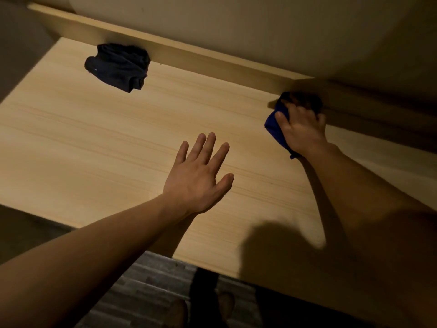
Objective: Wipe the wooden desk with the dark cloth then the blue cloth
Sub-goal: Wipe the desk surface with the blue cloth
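Note:
The pale wooden desk [99,138] fills the view. A crumpled dark cloth [118,66] lies at its back left, touching the raised back edge, with no hand on it. My right hand [302,129] presses down on the blue cloth [274,126] at the back right of the desk, fingers curled over it; most of the cloth is hidden under the hand. My left hand [198,176] rests flat near the desk's middle, fingers spread, holding nothing.
A low wooden back rail [212,60] runs along the far edge under a plain wall [236,24]. The desk's near edge crosses the lower frame, with dark floor [146,292] and my feet below it. A shadow falls on the front right.

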